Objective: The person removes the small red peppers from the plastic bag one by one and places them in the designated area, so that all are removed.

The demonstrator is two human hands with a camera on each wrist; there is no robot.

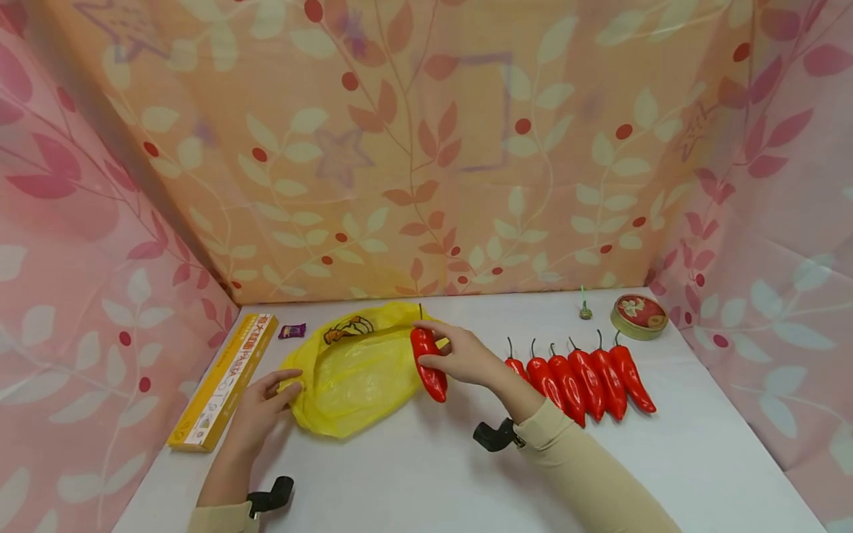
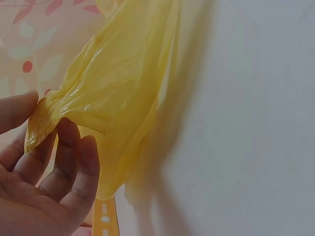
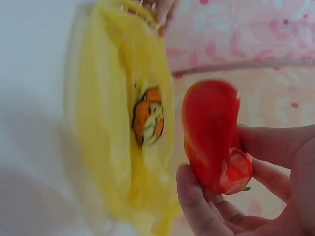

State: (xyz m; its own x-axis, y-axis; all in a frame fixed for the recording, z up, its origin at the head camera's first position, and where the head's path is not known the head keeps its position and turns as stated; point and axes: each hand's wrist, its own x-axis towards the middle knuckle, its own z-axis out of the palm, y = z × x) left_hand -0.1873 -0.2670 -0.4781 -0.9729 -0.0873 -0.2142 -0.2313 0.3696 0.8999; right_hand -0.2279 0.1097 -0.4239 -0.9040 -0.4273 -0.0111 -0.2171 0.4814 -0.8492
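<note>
A yellow plastic bag (image 1: 360,377) with an orange and black print lies spread on the white table, its mouth gaping. At the bag's left edge my left hand (image 1: 263,403) pinches a gathered bit of the plastic, as the left wrist view of the bag (image 2: 113,93) also shows. My right hand (image 1: 469,355) holds a glossy red chili pepper (image 1: 426,363) between thumb and fingers, beside the bag's right edge. In the right wrist view that pepper (image 3: 211,135) is close up, with the bag to its left.
Several more red peppers (image 1: 589,377) lie in a row on the right, partly behind my right forearm. A yellow pasta box (image 1: 223,381) and a small purple packet (image 1: 292,331) lie left. A round tin (image 1: 638,317) and a tiny green-stemmed item (image 1: 585,311) sit back right. Patterned cloth walls surround the table.
</note>
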